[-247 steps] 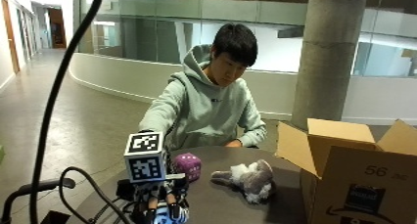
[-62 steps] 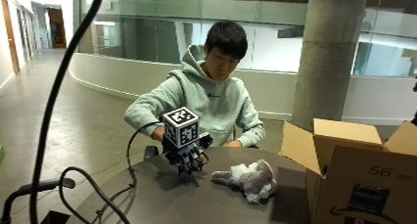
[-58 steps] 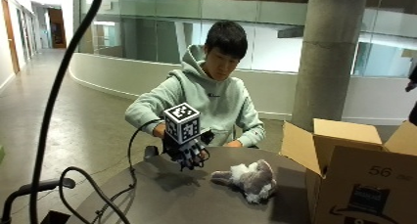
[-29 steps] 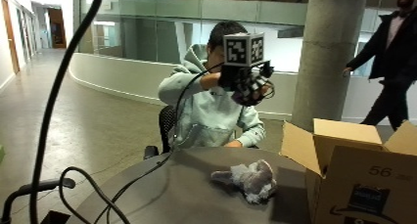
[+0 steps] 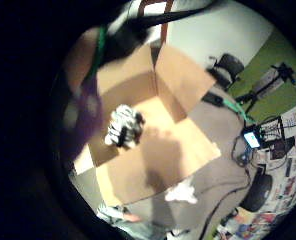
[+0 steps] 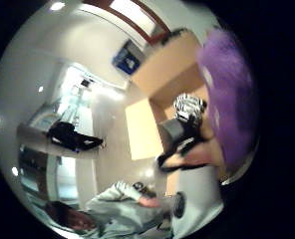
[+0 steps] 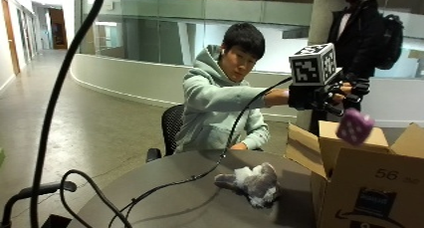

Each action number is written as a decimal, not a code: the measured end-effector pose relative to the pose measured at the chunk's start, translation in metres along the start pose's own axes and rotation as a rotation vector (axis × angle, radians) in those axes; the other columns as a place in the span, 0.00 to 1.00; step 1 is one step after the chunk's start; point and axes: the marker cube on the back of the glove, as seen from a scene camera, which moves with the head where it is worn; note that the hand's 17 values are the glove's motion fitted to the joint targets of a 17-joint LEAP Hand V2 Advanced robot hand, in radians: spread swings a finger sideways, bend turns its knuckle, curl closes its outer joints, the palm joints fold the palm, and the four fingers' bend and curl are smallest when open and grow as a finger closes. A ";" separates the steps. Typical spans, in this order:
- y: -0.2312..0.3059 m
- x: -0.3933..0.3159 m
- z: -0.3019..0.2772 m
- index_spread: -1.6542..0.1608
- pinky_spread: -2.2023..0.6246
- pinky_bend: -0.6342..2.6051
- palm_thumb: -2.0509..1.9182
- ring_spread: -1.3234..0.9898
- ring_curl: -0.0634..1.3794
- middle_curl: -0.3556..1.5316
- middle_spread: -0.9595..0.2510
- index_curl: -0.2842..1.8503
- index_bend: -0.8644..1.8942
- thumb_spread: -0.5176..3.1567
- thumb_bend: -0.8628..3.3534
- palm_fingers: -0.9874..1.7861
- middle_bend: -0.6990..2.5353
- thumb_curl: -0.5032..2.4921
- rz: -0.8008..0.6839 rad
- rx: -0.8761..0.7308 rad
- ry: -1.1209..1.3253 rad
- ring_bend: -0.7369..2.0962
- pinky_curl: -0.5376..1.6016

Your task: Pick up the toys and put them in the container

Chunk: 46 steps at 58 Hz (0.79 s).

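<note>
The gloved right hand (image 7: 328,96) is stretched out above the open box (image 7: 361,175), fingers spread, holding nothing. Just below it a purple toy (image 7: 355,126) is in the air over the box mouth. Deeper inside lies a striped toy (image 5: 124,126). A grey plush (image 7: 252,183) sits on the table (image 7: 165,198), well below the hand.

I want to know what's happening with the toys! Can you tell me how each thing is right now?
purple toy: in the air over the open box, below the hand, not touching it
hand: held out above the box, fingers spread
cardboard box: flaps open, upright on the table
striped toy: lying inside the box
grey plush toy: lying on the table beside the box
</note>
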 end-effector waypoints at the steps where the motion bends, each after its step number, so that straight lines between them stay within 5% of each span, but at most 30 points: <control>1: 0.002 0.000 0.002 0.79 0.70 0.60 0.57 0.44 0.55 0.58 0.65 0.54 0.42 0.33 0.24 0.10 0.38 0.50 -0.034 -0.018 0.005 0.51 0.52; 13: 0.028 0.024 -0.007 0.76 0.77 0.49 0.52 0.53 0.36 0.45 0.77 0.38 0.34 0.41 0.20 0.20 0.25 0.41 -0.067 -0.069 0.028 0.31 0.45; 30: 0.127 0.102 -0.046 0.77 0.79 0.44 0.51 0.56 0.29 0.40 0.79 0.32 0.36 0.45 0.20 0.29 0.27 0.34 -0.066 -0.073 0.026 0.32 0.41; 46: 0.217 0.168 0.005 0.77 0.79 0.42 0.52 0.56 0.27 0.41 0.80 0.30 0.36 0.47 0.20 0.33 0.29 0.30 -0.064 -0.183 0.030 0.32 0.41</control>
